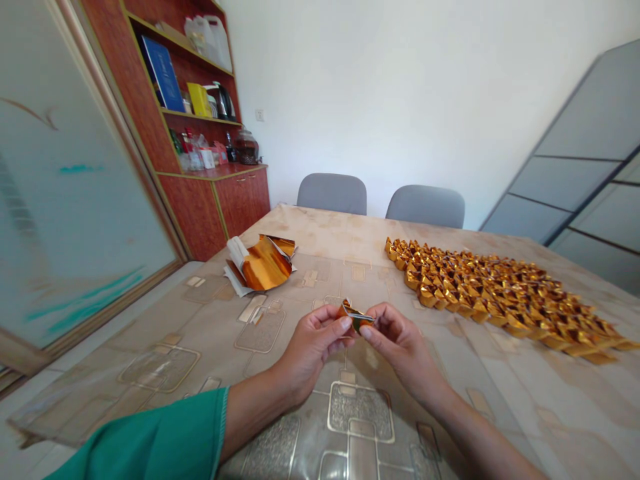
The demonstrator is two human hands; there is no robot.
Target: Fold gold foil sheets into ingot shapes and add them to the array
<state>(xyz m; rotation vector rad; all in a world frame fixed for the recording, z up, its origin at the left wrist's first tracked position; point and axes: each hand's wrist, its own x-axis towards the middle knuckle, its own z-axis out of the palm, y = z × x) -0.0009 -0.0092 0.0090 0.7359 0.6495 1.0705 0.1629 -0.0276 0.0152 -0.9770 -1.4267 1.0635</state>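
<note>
Between my two hands, above the middle of the table, is a small partly folded piece of gold foil paper (356, 319), with a pale inner side showing at its edge. My left hand (320, 340) pinches its left end with thumb and fingers. The right end is gripped by my right hand (395, 337), thumb in front. Ahead and to the left lies a loose stack of gold foil sheets (267, 265), curled and with white backs. Many folded gold foil pieces (480, 287) stand in packed rows on the right side of the table.
A patterned plastic cover lies over the table (300, 427). Two grey chairs (333, 193) stand at its far side by the white wall. To the left back is a red-brown cabinet (195, 207) with bottles, a kettle and jugs. A frosted sliding door (75, 200) is at far left.
</note>
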